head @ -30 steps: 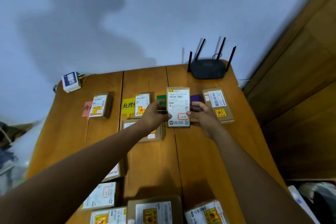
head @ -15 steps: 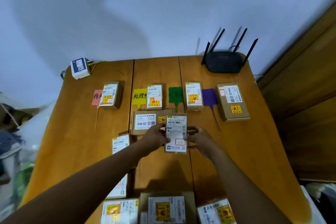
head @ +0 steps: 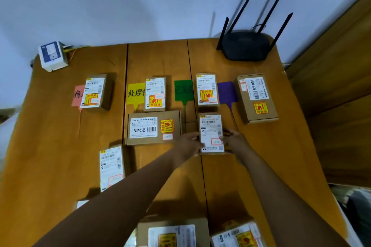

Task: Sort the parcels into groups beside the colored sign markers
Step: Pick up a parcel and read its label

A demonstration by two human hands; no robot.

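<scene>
- The left hand point(head: 190, 144) and the right hand point(head: 233, 140) pinch a small parcel point(head: 211, 133) by its side edges, between the green marker point(head: 183, 90) and the purple marker point(head: 226, 92), just in front of them.
- Five sorted parcels point(head: 155, 94) seem placed already.
- Several unsorted parcels point(head: 111, 166) wait nearer the person, so about half is left.

You face a pale blue-white wall point(head: 140, 6), crossed by soft shadows. Below it stands your wooden table point(head: 56, 146): orange-brown, three planks, dark seams between them. At its far right corner sits a black router point(head: 246, 46), four antennas raised. At its far left corner is a small white-and-blue box point(head: 52, 56), with wires behind. To your right is brown wooden panelling point(head: 337, 86).
</scene>
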